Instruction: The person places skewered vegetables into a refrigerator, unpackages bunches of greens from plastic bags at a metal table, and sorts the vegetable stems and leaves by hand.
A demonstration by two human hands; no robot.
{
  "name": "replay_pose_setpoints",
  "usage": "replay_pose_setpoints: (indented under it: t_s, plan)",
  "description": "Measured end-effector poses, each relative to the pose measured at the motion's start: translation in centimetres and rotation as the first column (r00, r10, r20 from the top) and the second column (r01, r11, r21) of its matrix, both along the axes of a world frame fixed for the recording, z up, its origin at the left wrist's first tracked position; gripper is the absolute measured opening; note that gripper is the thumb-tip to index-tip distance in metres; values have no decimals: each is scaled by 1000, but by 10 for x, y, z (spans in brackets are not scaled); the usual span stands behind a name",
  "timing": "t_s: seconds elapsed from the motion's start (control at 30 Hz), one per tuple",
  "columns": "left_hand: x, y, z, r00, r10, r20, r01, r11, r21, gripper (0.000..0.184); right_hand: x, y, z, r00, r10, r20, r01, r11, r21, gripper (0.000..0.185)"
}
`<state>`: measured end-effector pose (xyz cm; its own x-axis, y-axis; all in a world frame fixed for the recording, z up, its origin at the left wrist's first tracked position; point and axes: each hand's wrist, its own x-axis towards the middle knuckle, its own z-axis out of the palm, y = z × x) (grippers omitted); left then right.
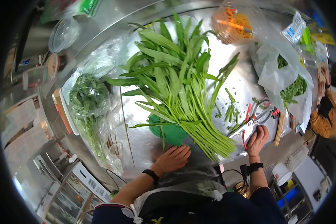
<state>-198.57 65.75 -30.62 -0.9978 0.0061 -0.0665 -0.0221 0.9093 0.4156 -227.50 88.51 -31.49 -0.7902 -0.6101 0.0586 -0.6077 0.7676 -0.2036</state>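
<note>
Evidently, few cuttings (231, 96) are lying beside the long-stemmed bunch (198, 108), left hand (174, 158) resting flat, unloaded, right hand (257, 140) resting by scissors (253, 118), grip unverifiable.

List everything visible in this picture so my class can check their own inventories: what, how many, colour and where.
Table: one, silver, centre
Leafy bunch: one, green, centre
Round object: one, darker green, partly under the bunch
Cut stem pieces: several, green, right of the bunch
Scissors: one pair, silver-grey, near right hand
Sticks: several, tan, right edge
Bagged greens: one bag, clear, left
Bag of orange strips: one, clear, upper right
Bag of leaves: one, whitish, right
Background clutter: too blurred to count
Other person: one, brownish top, far right
Wristbands: two, black, one per wrist
Left hand: one, bare, front edge
Right hand: one, bare, by scissors
</note>
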Motion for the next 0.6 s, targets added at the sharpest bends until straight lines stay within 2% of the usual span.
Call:
replay_pose_setpoints:
  t_s: [0.27, 0.3, 0.33, 0.47, 0.6]
  plan:
    - [1, -3, 1, 997, -24, -74, 24, 1000, 5, 43, -1, 8, -7, 999, 35, 6, -35, 998, -49, 31]
    - [-1, -1, 2, 999, -34, 6, 34, 999, 30, 43, -1, 8, -5, 999, 36, -3, -37, 999, -24, 30]
    - [0, 1, 2, 1000, -26, 5, 26, 999, 23, 43, 1, 9, -5, 999, 44, -5, -45, 999, -31, 30]
    - [-1, 7, 4, 1000, 2, 19, -1, 999, -32, 41, -2, 14, -6, 998, 61, -23, -64, 985, -159, 26]
    - [0, 17, 13, 997, 54, 54, -54, 999, 2, 43, 1, 23, 2, 995, 97, 17, -86, 941, -329, 21]
